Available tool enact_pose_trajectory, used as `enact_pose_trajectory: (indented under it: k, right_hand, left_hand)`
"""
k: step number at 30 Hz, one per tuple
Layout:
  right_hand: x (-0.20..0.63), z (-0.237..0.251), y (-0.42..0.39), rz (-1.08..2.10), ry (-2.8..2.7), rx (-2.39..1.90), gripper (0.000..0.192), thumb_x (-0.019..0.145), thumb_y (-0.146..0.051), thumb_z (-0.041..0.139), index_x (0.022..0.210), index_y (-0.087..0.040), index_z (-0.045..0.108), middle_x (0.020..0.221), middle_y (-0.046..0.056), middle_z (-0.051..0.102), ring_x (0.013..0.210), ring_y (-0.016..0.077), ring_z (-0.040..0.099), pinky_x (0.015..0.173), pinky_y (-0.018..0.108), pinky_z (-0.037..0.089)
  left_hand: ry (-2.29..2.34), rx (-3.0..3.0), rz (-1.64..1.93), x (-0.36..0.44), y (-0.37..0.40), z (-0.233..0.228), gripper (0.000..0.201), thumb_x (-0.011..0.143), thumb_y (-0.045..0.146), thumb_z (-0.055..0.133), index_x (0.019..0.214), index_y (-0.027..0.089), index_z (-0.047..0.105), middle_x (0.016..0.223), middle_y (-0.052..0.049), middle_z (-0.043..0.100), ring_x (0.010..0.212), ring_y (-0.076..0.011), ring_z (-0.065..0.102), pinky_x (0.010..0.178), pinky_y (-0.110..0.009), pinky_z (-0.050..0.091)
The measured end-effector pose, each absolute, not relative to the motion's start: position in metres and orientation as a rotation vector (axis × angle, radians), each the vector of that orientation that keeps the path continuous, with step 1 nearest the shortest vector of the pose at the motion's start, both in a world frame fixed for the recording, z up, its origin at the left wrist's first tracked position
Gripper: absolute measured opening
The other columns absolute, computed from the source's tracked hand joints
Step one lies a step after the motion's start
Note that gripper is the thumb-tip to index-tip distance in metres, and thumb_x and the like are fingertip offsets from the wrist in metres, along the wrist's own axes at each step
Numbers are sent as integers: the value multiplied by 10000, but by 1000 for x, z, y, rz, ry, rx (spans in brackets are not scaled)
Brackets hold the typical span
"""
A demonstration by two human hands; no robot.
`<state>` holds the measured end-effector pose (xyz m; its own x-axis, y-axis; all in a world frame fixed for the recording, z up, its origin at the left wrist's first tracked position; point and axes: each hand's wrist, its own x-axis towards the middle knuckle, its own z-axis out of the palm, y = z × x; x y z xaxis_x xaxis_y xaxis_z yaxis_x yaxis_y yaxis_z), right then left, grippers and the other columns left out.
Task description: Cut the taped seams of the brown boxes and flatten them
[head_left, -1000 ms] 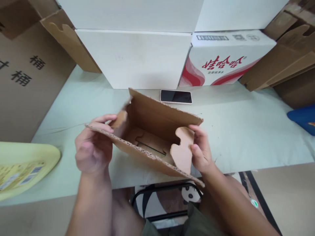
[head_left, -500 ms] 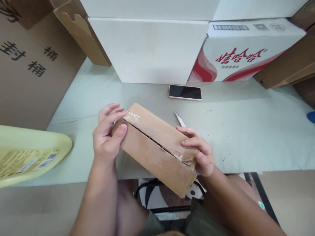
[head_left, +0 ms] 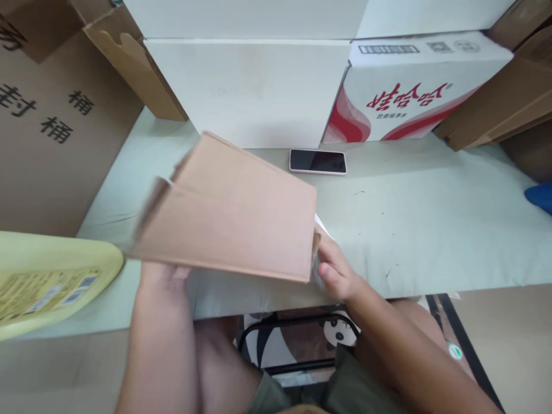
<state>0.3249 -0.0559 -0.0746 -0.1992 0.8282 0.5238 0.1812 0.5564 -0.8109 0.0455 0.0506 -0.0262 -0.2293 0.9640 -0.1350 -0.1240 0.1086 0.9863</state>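
A brown cardboard box (head_left: 233, 213) is tilted up over the table, a broad plain face towards me. Its left end is blurred, with flaps standing apart there. My right hand (head_left: 334, 267) is closed on the box's right end, thumb showing and the other fingers partly hidden. Under the lower left edge, my left hand (head_left: 166, 271) supports the box; most of its fingers are behind the cardboard. Beyond my right hand, a sliver of a slim white pen-like object (head_left: 322, 224) shows, the rest covered.
A phone (head_left: 318, 161) lies before the large white boxes (head_left: 259, 92). The red-and-white carton (head_left: 401, 98) stands at back right. On the left are a big brown carton (head_left: 56, 161) and a yellow-green container (head_left: 56, 276). Something blue (head_left: 539, 198) sits at the right edge.
Both hands have turned the box, so its taped seam has gone from view and a broad plain face shows. Its left end has risen, and my left hand is now mostly beneath it.
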Motion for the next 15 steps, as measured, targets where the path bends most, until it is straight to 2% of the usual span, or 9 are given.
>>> enact_pose_trajectory:
  k: [2, 3, 5, 7, 9, 11, 13, 15]
  right_hand:
    - [322, -69, -54, 616, -1738, -862, 626, 1082, -606, 388, 1654, -351, 405, 1792, 49, 211, 1669, 318, 199, 1315, 600, 310]
    - [322, -66, -53, 569, -1740, -877, 636, 1088, -578, 409, 1684, -370, 333, 1808, 33, 137, 1675, 306, 171, 1321, 591, 305]
    - [323, -61, -52, 508, -1724, -905, 655, 1089, -505, 471, 1701, -390, 269, 1813, 27, 102, 1669, 290, 197, 1326, 557, 317]
    - [326, -58, -51, 520, -1669, -937, 609, 1080, -437, 521, 1665, -383, 362, 1798, 44, 187, 1653, 282, 257, 1317, 529, 347]
    - [330, -57, -51, 582, -1570, -965, 491, 1073, -402, 544, 1561, -360, 519, 1746, 61, 337, 1616, 272, 355, 1291, 512, 399]
    - [334, -57, -51, 624, -1489, -988, 386, 1064, -403, 563, 1439, -334, 629, 1662, 76, 475, 1546, 268, 472, 1249, 510, 456]
    - [337, -57, -52, 628, -1486, -1036, 345, 1049, -438, 590, 1350, -302, 689, 1588, 93, 556, 1482, 278, 545, 1214, 517, 493]
    - [337, -54, -53, 618, -1530, -1083, 346, 1035, -475, 608, 1291, -275, 727, 1554, 109, 581, 1453, 290, 569, 1199, 513, 507]
  left_hand:
    - [1382, 799, 1133, 53, 45, -28, 360, 574, 471, 853, 770, 215, 693, 698, 5, 736, 609, -160, 631, 507, -256, 533]
    - [1385, 760, 1014, 58, 42, -27, 413, 570, 526, 850, 775, 206, 691, 646, -3, 708, 545, -153, 601, 463, -252, 501]
    - [1321, 771, 758, 65, 34, -25, 627, 598, 767, 764, 813, 180, 705, 633, -54, 706, 523, -181, 620, 452, -273, 497]
    - [1207, 853, 502, 69, 28, -22, 924, 562, 1023, 561, 858, 161, 718, 704, -131, 747, 612, -254, 703, 477, -299, 515]
    - [1153, 949, 290, 70, 22, -20, 1044, 504, 1098, 490, 886, 155, 724, 780, -180, 776, 700, -299, 748, 475, -282, 479]
    - [1181, 1019, 134, 69, 20, -19, 999, 528, 1071, 533, 877, 154, 724, 823, -194, 789, 694, -287, 752, 460, -256, 399]
    - [1253, 1083, 64, 66, 21, -21, 870, 628, 982, 585, 834, 147, 715, 836, -184, 790, 647, -244, 728, 473, -243, 338]
    - [1399, 1146, 214, 64, 25, -25, 713, 698, 853, 650, 835, 155, 703, 848, -153, 784, 654, -222, 712, 503, -249, 359]
